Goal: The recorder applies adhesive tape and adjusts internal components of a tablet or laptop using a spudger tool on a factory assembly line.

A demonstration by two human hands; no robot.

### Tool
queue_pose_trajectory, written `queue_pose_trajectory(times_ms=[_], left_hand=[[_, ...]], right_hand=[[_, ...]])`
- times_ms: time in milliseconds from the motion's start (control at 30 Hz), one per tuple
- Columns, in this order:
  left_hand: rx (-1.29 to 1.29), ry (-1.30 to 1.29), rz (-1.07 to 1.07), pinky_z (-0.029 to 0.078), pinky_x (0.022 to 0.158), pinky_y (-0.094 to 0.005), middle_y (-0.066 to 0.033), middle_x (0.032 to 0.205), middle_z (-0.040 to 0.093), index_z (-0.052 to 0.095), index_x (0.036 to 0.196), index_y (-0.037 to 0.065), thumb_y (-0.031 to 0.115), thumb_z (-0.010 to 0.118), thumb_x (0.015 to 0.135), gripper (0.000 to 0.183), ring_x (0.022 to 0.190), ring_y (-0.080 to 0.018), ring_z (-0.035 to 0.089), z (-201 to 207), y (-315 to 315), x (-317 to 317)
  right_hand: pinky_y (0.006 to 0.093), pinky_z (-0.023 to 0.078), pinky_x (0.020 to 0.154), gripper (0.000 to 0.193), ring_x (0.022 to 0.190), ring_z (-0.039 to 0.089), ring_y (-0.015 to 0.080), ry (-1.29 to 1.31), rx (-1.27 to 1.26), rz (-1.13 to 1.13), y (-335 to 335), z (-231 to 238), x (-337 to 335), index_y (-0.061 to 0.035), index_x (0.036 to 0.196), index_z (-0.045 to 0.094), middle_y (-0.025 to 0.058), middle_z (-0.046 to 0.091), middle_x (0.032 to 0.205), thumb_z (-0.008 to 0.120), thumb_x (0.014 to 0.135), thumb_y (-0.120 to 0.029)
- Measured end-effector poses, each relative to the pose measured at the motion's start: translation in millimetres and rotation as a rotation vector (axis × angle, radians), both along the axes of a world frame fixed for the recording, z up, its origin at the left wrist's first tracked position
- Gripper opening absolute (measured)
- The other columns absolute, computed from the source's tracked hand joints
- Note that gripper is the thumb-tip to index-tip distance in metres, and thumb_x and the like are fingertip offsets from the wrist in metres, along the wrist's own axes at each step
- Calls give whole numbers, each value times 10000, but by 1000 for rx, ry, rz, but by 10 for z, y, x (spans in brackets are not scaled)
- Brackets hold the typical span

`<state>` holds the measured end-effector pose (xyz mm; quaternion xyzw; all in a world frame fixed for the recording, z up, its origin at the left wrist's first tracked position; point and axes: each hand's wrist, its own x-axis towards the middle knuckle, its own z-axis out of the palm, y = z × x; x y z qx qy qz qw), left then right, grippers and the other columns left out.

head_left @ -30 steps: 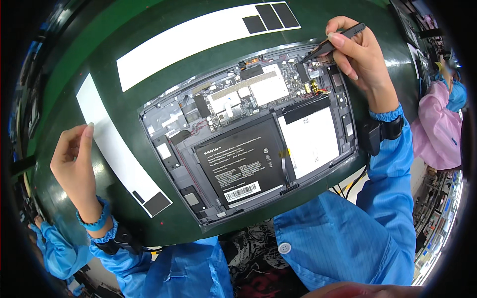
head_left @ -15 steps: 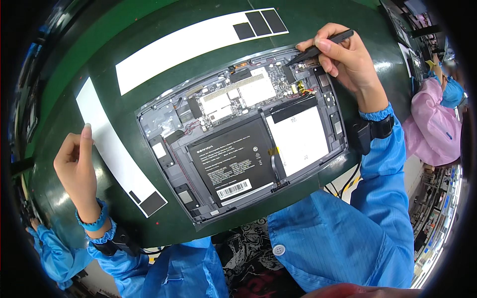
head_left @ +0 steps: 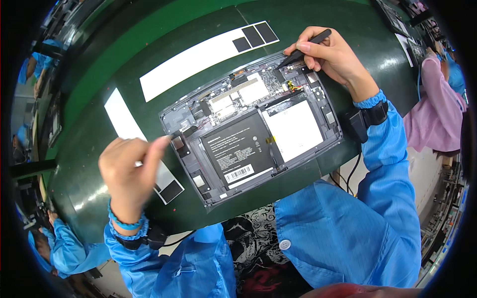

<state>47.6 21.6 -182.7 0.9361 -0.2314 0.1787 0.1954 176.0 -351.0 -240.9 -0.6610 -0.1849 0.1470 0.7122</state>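
My right hand (head_left: 340,58) grips a pair of slim black tweezers (head_left: 322,37) between thumb and fingers. Their tip points down at the upper right part of an opened tablet or laptop (head_left: 201,158), by its circuit board (head_left: 273,84). Inside the grey shell lie a black battery (head_left: 238,146) with a printed label and, right of it, a white rectangular panel (head_left: 296,134). My left hand (head_left: 125,171) is blurred, thumb toward the shell's left edge, over a white strip (head_left: 121,114) with black pads. Whether it holds anything is hidden by the blur.
A longer white strip (head_left: 184,72) with several black pads (head_left: 253,36) lies beyond the device on the green table (head_left: 79,149). A black cable (head_left: 356,171) runs below my right wrist. Other people in blue and pink (head_left: 431,107) garments are at both sides.
My left hand has moved right, from the white strip's outer edge toward the device. My right hand keeps the tweezers near the same spot on the board. The view has shifted slightly.
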Motion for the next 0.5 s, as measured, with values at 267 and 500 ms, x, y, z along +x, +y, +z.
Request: queue_pose_trajectory(times_ms=[267,500], left_hand=[[-4,46,-486,489,834,-392,-124,1114,650,611,1103,31,109,684,807,315,995,-308,618,-240,-1090,434],[229,-37,-399,431,893,-380,-78,1291,578,584,1201,50,248,673,815,443,1135,-279,528,-365,-1241,395]], right_hand=[[166,478,547,145,616,599,59,8,11,9,56,16,-6,0,890,634,196,695,963,677,877,-138],[170,476,536,148,595,597,59,-16,3,1,80,5,-5,-4,869,625,203,695,957,666,891,-145]])
